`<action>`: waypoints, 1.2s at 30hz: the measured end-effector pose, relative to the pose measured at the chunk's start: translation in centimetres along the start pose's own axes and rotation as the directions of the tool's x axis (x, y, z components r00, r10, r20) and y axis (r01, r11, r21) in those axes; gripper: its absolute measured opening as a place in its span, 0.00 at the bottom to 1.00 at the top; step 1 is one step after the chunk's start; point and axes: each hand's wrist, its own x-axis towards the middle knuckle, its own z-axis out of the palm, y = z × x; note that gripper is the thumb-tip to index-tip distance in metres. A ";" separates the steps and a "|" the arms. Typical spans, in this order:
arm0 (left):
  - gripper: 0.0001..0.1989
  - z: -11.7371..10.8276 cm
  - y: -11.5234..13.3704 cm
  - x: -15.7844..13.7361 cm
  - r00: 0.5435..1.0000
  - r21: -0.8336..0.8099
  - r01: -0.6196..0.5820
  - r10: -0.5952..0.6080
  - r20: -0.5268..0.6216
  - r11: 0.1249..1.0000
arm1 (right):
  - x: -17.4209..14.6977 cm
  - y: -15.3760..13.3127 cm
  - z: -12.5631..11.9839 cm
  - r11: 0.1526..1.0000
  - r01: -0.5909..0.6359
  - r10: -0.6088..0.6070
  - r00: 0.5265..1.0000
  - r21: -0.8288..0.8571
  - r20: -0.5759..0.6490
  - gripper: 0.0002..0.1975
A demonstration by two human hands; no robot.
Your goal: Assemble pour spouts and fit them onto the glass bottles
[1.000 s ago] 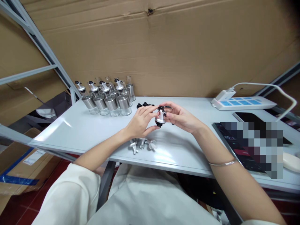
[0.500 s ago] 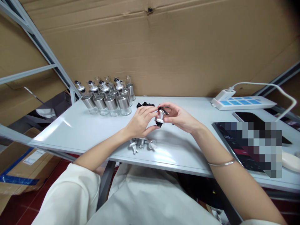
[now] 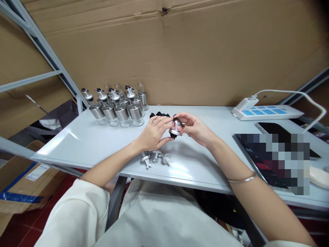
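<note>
Between both hands, above the table, is a silver pour spout with a black flip lever on top and a black ribbed stopper underneath. My left hand grips it from the left, thumb low by the stopper and fingers near the top. From the right, my right hand pinches the spout's neck and lever. Just below my left hand lie several silver spout parts without levers. Small black pieces sit on the table behind my hands, partly hidden by them.
Several glass bottles with steel sleeves stand at the back left, some topped with pour spouts. On the right are a white power strip with a cable, a dark phone, a tablet and a white rounded object. Cardboard backs the table.
My right thumb and fingers have shifted slightly on the pour spout, and the lever looks more steeply angled. My left hand keeps its place. Nothing else on the table has moved.
</note>
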 end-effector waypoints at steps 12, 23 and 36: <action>0.18 -0.1 0.5 0.2 0.993 0.003 -0.034 0.034 -0.116 0.999 | -0.3 -0.6 1.0 0.993 -0.021 0.023 1.000 0.119 -0.015 0.15; 0.17 0.0 0.7 0.1 0.989 -0.082 0.004 -0.016 -0.149 0.997 | -0.3 -0.3 0.7 0.979 -0.032 0.027 0.999 0.199 0.029 0.16; 0.15 -0.5 0.8 0.3 0.982 -0.055 -0.012 0.002 -0.188 0.998 | -0.5 -0.6 -0.1 0.975 -0.076 0.041 0.985 0.210 0.167 0.16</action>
